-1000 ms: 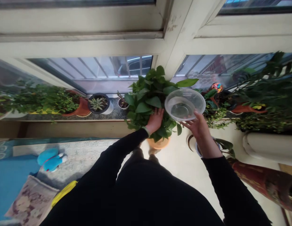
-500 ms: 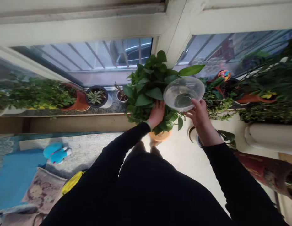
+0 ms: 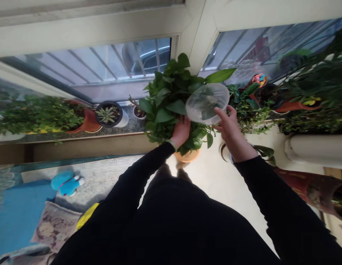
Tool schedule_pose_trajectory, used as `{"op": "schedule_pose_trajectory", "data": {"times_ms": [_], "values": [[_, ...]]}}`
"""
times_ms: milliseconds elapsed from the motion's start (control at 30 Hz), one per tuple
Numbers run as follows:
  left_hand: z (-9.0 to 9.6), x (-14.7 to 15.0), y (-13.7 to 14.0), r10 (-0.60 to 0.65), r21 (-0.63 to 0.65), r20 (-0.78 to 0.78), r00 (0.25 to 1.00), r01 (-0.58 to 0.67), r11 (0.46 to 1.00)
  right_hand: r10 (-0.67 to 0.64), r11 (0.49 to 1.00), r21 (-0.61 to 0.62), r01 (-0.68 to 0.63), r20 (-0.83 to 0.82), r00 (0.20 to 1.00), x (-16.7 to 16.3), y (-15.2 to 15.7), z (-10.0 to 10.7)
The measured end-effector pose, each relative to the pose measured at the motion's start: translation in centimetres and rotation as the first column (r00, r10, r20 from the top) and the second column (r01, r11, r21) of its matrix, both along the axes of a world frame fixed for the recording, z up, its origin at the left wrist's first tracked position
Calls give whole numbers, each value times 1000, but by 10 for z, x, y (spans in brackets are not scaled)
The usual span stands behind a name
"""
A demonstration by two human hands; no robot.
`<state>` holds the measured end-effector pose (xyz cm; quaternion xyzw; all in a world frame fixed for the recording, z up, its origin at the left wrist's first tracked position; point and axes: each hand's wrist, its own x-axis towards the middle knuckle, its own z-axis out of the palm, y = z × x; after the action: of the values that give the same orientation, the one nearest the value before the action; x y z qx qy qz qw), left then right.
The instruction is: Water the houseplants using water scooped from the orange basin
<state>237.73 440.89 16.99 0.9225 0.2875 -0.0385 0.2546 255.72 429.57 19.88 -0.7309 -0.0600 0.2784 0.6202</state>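
From where I stand, the right hand [image 3: 228,123] grips a clear plastic bowl [image 3: 195,105] at its near right side, with the bowl tipped over the right part of a bushy leafy plant [image 3: 165,97]. The left hand [image 3: 181,133] is in among the leaves on the near side; its fingertips are lost in the foliage, so I can't tell whether they close on anything. The plant rises from an orange pot [image 3: 187,156], most of which its leaves hide. The one-sided hold looks like the weak point to me: if the bowl has weight in it, and I can't make out whether it does, it could twist downwards in those fingers. Anything in it could then run off the leaves and miss the pot, wetting the pale floor [image 3: 212,176] by the person's feet [image 3: 182,173]. The rim could also catch the long leaf [image 3: 220,75] just beyond and bend it, and a hard push from the left hand might snap stems or rock the pot.
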Motion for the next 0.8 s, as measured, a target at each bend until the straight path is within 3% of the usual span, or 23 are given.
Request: {"op": "schedule_pose_trajectory", "data": {"times_ms": [500,800], "values": [[4,0,2,-18,108,-64,998,25,994,-55,994,-101,50,-47,997,-9,10,16],[12,-6,15,4,49,-21,1000,-3,999,-115,993,5,118,-189,975,-5,6,25]]}}
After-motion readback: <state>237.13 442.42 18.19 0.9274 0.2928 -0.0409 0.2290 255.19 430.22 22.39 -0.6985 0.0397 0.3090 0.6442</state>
